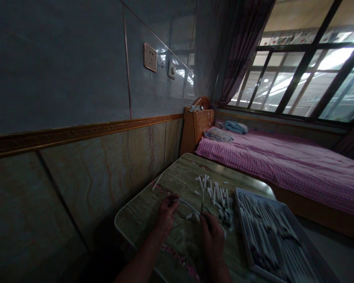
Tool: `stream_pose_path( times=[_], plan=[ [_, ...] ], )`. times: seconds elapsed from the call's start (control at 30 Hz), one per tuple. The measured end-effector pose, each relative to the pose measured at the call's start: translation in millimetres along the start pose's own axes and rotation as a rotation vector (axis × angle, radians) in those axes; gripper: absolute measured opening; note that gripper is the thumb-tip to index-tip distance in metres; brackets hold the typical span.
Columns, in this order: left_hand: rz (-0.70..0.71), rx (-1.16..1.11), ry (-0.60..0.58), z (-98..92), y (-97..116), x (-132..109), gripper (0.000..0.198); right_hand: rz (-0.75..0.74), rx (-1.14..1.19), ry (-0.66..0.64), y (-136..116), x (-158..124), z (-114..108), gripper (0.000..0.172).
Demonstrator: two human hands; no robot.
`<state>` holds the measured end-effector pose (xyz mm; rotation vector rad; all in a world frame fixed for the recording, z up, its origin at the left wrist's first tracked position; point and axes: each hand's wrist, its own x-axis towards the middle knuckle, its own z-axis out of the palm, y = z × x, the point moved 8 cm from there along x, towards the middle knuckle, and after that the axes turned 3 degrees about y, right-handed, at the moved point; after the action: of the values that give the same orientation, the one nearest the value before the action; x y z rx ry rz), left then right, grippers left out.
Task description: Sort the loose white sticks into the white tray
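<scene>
My left hand (166, 214) is closed in a pinch at the near-left end of a thin white stick (189, 205), held just over the table. The stick slants down to the right toward my right hand (212, 232), whose fingers are closed around a slim dark rod (202, 201) that points upward. Whether the right fingers also grip the white stick cannot be made out. Small white pieces (189, 216) lie between the hands. Beyond my right hand are several short white tubes (216, 191) in a loose pile, with short stubby pieces (225, 214) nearer to me.
A grey tray (238, 196) full of long white sticks with dark ends stands at the table's right side. One lone white stick (157, 181) lies by the left edge of the patterned table (141, 220). A wall (118, 165) borders the left; a bed (271, 157) stands behind.
</scene>
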<state>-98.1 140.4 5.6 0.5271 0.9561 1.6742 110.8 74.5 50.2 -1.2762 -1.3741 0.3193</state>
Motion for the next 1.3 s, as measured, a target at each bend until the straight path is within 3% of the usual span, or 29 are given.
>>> stream_pose_path(
  times=[0.4, 1.0, 1.3],
  plan=[
    [0.005, 0.010, -0.006, 2.9, 3, -3, 0.033, 0.025, -0.022, -0.003, 2, 1, 0, 0.027],
    [-0.080, -0.040, 0.002, 2.5, -5, -5, 0.052, 0.089, 0.018, -0.014, 9, 1, -1, 0.028],
    [-0.130, -0.116, -0.029, 2.5, -9, -3, 0.042, 0.039, 0.013, -0.049, 4, 1, 3, 0.027]
  ],
)
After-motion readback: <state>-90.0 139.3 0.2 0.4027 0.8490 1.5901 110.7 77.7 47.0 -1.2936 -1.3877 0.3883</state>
